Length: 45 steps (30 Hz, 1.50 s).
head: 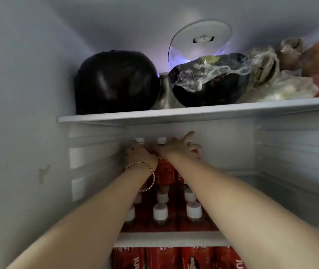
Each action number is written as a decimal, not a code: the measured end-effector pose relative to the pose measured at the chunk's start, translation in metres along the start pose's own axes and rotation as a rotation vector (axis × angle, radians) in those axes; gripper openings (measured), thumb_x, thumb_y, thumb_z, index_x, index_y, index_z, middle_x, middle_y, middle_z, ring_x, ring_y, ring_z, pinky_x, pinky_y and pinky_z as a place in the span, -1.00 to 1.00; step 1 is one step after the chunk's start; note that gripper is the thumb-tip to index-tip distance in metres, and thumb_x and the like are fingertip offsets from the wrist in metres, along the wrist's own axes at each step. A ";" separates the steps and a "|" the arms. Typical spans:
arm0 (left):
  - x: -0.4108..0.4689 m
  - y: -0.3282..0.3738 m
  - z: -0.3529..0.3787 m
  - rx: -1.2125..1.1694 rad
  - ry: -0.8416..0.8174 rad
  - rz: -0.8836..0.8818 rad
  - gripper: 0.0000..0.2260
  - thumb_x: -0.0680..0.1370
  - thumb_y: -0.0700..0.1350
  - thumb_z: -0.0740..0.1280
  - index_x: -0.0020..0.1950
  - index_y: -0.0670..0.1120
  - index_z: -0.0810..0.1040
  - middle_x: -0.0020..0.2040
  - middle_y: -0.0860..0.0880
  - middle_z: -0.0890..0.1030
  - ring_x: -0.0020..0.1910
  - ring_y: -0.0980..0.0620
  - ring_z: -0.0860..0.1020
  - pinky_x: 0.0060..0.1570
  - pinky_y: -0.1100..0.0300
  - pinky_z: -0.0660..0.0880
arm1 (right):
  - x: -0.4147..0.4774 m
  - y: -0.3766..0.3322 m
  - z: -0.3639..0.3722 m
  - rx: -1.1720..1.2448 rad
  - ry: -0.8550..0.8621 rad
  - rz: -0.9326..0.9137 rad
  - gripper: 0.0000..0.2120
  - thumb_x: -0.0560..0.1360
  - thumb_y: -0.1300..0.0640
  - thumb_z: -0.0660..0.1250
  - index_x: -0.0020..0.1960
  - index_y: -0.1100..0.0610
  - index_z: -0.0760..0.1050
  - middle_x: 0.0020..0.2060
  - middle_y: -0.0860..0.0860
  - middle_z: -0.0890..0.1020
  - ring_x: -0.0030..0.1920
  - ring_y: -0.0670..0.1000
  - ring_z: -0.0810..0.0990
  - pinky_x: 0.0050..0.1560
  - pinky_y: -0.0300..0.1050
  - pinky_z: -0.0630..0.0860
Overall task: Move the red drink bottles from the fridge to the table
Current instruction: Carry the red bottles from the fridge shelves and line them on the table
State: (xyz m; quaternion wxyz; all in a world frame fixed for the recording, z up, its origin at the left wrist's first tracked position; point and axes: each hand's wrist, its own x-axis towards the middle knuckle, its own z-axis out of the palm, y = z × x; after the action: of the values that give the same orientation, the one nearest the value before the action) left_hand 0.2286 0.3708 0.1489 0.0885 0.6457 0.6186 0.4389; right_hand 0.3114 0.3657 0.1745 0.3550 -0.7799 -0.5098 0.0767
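Red-labelled drink bottles (pixel 163 212) with white caps fill the left half of the middle fridge shelf (pixel 172 238) in three columns; six caps show clearly near the front, with more behind the arms. Four more red packs (pixel 176 258) sit below — their lettering is too cut off to read. Both hands reach the back row: left hand (pixel 138 153), bracelet (pixel 147 176) at its wrist, fingers curled over a bottle top; right hand (pixel 180 145), fingers spread. Open room lies to the right. Two dark aubergines (pixel 116 82) rest above.
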 end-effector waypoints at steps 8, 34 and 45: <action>0.015 -0.007 0.014 0.095 0.028 -0.057 -0.29 0.48 0.05 0.32 0.48 -0.19 0.07 0.46 -0.17 0.08 0.44 -0.17 0.10 0.39 0.04 0.14 | 0.032 0.003 -0.011 0.020 0.000 0.030 -0.19 0.33 -0.40 0.27 0.38 0.13 0.35 0.32 0.25 0.25 0.34 0.32 0.24 0.33 0.31 0.23; -0.031 0.020 -0.020 0.449 -0.029 0.360 -0.52 0.46 -0.02 0.35 0.33 -0.08 0.33 0.22 -0.15 0.43 0.14 -0.16 0.52 0.00 0.12 0.45 | -0.017 0.069 -0.034 0.087 0.443 -0.177 -0.50 0.41 -0.21 0.22 0.12 0.13 0.59 0.15 0.17 0.41 0.23 0.18 0.34 0.21 0.07 0.33; -0.116 0.035 -0.068 0.293 0.099 0.550 -0.66 0.47 0.00 0.35 0.12 -0.13 0.35 0.16 -0.10 0.47 0.08 -0.16 0.51 -0.08 0.08 0.40 | -0.105 0.111 -0.070 0.375 0.718 -0.290 -0.62 0.26 -0.19 0.16 -0.43 0.11 0.48 -0.16 0.10 0.45 0.09 0.14 0.43 0.01 -0.01 0.42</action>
State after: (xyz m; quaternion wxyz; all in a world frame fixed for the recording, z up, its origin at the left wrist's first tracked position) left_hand 0.2252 0.2324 0.1595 -0.1579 0.7725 0.4809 0.3835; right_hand 0.3780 0.2184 0.1306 0.6526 -0.5993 -0.4356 -0.1589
